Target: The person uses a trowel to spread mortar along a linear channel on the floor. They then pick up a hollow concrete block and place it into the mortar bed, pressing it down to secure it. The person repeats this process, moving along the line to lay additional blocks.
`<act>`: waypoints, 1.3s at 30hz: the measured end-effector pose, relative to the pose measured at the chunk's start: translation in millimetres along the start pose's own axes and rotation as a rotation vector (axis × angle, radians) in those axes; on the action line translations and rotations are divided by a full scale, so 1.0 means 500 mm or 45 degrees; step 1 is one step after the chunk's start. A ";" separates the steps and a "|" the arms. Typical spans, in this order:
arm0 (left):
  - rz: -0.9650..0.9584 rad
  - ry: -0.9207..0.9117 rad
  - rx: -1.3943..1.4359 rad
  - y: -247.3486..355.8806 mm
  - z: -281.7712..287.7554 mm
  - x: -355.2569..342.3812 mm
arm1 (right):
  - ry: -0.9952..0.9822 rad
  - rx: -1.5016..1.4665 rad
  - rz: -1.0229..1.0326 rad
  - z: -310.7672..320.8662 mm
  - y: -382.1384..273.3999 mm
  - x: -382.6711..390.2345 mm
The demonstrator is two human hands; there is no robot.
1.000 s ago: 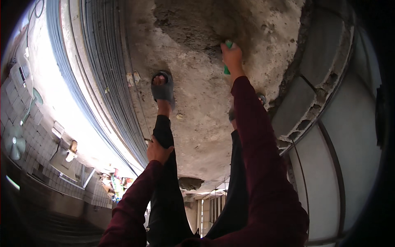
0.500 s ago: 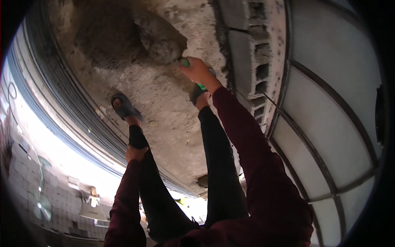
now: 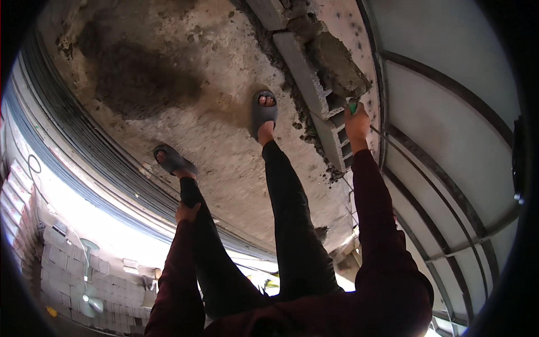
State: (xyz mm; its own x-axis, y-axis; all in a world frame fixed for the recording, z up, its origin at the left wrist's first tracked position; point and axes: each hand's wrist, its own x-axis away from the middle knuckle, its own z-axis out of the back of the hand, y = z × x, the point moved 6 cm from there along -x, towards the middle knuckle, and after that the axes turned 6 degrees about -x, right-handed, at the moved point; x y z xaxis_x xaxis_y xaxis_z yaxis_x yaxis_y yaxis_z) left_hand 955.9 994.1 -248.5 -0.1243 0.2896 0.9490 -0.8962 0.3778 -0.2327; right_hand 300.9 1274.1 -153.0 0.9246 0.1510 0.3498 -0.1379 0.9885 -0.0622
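Note:
My right hand [image 3: 357,126] is closed round the green handle of a trowel [image 3: 352,105]. A thick load of wet grey-brown mortar [image 3: 338,66] covers the blade and hides most of it. The trowel is over a row of hollow grey concrete blocks [image 3: 299,64] at the right; whether mortar touches them I cannot tell. Down at the left, my left hand [image 3: 187,212] rests against my bent left leg with the thumb apart from the fingers, holding no tool.
A dark damp patch of mortar [image 3: 132,84] lies on the rough floor [image 3: 224,151]. My feet stand in grey slides [image 3: 263,115] on that floor. Metal rails [image 3: 92,135] run along the left. A metal-framed panel wall [image 3: 443,112] rises at the right, with a thin rod [image 3: 432,171] before it.
My right hand has carried the loaded trowel rightward, from above the floor by my right foot to over the blocks. The view has shifted. My left hand stays on my leg.

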 end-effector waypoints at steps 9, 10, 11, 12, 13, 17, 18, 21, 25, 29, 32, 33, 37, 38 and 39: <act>-0.187 -0.030 -0.030 -0.091 -0.041 0.015 | 0.166 -0.512 -0.169 -0.038 -0.020 0.116; -0.188 -0.049 -0.031 -0.095 -0.027 0.033 | 0.201 -0.587 -0.165 -0.035 -0.049 0.115; -0.190 -0.068 -0.034 -0.086 -0.014 0.059 | 0.239 -0.660 -0.164 -0.036 -0.080 0.105; -0.187 -0.084 -0.039 -0.080 0.002 0.087 | 0.275 -0.739 -0.163 -0.041 -0.113 0.090; -0.184 -0.096 -0.035 -0.064 0.015 0.109 | 0.220 -0.752 -0.206 -0.051 -0.132 0.063; -0.177 -0.046 0.016 -0.054 0.067 0.172 | -0.217 -1.372 -0.509 -0.144 -0.280 -0.021; -0.172 -0.008 0.041 -0.057 0.083 0.181 | -0.425 -1.780 -0.643 -0.154 -0.349 -0.019; -0.252 0.029 0.024 0.000 0.119 0.242 | -0.547 -2.216 -0.844 -0.165 -0.397 -0.019; -0.384 0.115 -0.099 0.034 0.134 0.332 | -0.382 -2.395 -1.066 -0.221 -0.384 0.010; -0.468 0.232 -0.232 0.079 0.142 0.390 | -0.138 -2.361 -1.314 -0.244 -0.275 0.070; -0.492 0.260 -0.312 0.092 0.159 0.387 | -0.092 -2.451 -1.425 -0.239 -0.203 0.104; -0.490 0.282 -0.351 0.095 0.166 0.384 | -0.026 -2.617 -1.448 -0.232 -0.188 0.117; -0.465 0.290 -0.443 0.125 0.186 0.383 | 0.094 -3.298 -1.327 -0.178 -0.181 0.145; -0.454 0.274 -0.453 0.130 0.190 0.385 | 0.089 -3.444 -1.267 -0.172 -0.185 0.148; -0.483 0.291 -0.435 0.137 0.191 0.390 | 0.082 -3.453 -1.170 -0.170 -0.187 0.146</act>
State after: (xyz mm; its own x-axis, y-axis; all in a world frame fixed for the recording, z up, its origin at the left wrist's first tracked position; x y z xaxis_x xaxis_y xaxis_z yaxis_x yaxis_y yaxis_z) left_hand 829.5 992.5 -59.0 0.3094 0.2467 0.9184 -0.6663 0.7453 0.0243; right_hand 411.2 1191.8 -201.0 0.5455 -0.0021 0.8381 0.2723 -0.9453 -0.1796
